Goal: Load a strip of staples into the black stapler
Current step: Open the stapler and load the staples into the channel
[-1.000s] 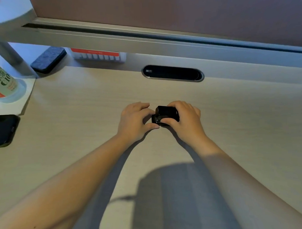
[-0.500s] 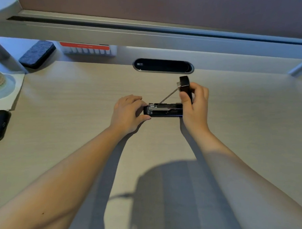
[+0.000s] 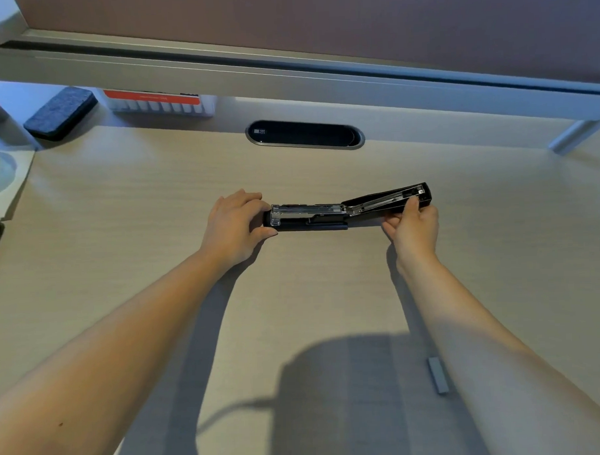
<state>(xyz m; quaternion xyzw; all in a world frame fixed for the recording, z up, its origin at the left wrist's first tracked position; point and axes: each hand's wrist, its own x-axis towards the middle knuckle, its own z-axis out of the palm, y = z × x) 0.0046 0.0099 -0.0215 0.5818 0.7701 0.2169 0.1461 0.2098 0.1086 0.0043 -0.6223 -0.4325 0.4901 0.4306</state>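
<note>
The black stapler [image 3: 308,216] lies on the light wood desk [image 3: 121,206], folded wide open so that its base and its top arm stretch out almost in one line. The left hand [image 3: 235,226] clamps the base end, thumb on the near side and fingers curled over the far side, pinning it to the desk. Just to the right of that hand the metal staple channel [image 3: 308,210] faces up, shiny and uncovered. The right hand [image 3: 412,225] pinches the far tip of the swung-back top arm [image 3: 389,200] between thumb and fingers, holding that end slightly raised off the desk; the arm slopes up and away from the hinge toward this hand.

The strip of staples [image 3: 438,375] lies on the desk well apart from the stapler, close to the person, just beside the inner side of the right forearm, touched by neither hand.

Beyond both hands, an oval black cable port [image 3: 305,134] is set in the desk near its back edge. Far off past the left hand sit a dark felt eraser [image 3: 60,113] and a white box with a red band [image 3: 160,103], under the grey shelf rail [image 3: 286,74]
</note>
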